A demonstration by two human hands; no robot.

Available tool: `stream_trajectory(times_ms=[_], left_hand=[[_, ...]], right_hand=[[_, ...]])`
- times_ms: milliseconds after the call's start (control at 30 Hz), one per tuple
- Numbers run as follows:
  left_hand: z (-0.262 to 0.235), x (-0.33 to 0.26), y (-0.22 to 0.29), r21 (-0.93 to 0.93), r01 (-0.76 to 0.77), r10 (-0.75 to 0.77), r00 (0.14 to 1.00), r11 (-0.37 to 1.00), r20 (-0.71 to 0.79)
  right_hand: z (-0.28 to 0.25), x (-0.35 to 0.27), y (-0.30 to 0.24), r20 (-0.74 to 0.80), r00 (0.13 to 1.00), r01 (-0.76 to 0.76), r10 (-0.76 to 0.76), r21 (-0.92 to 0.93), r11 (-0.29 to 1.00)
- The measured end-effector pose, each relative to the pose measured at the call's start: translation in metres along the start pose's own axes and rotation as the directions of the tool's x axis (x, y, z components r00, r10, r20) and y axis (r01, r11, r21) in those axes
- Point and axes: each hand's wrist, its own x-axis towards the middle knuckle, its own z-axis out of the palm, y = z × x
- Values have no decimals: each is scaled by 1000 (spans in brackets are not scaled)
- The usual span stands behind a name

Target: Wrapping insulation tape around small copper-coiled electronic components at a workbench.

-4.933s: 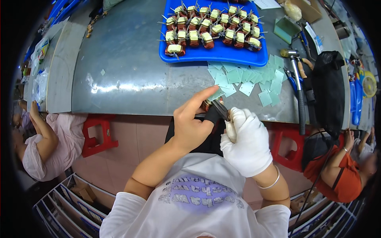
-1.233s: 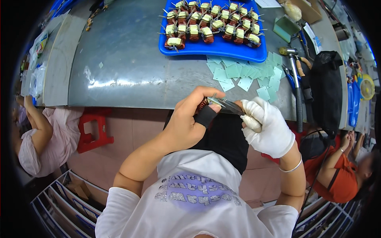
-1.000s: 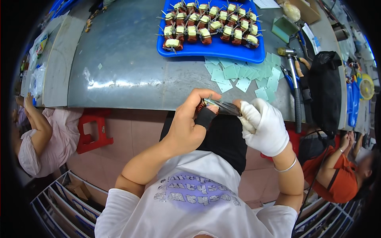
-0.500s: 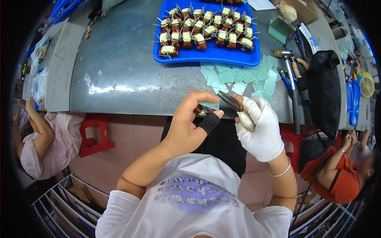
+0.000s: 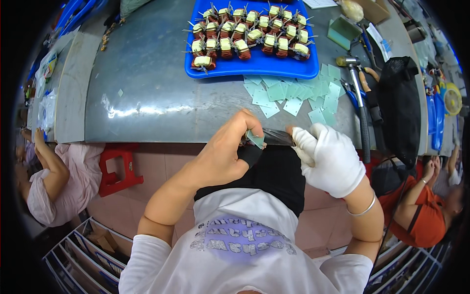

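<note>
Green and thin, the plate (image 5: 255, 139) looks light, stiff, best held by its edges; the left hand (image 5: 226, 148) pinches it near the front edge of the bench (image 5: 147, 126); the gloved right hand (image 5: 334, 160) grips pliers (image 5: 278, 135).

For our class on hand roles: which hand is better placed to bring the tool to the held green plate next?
Probably the right hand: it grips the dark plier-like tool, which points toward the green plate. The left hand is busy holding that plate.
</note>
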Motion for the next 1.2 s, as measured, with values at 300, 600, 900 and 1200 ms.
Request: stream_trajectory(times_ms=[300,600,900,1200], left_hand=[[18,3,4,-296,14,-73,979,955,-191],[28,11,-13,-271,-135,66,966,953,-250],[32,14,-11,-191,-117,43,934,975,-355],[4,9,-6,-670,110,-313,930,734,-190]], right_hand=[[18,3,-2,-147,988,-19,50,202,979],[42,3,-4,-297,947,43,119,486,873],[38,1,-14,-145,945,-129,292,657,743],[30,0,-3,-273,940,-29,207,538,842]])
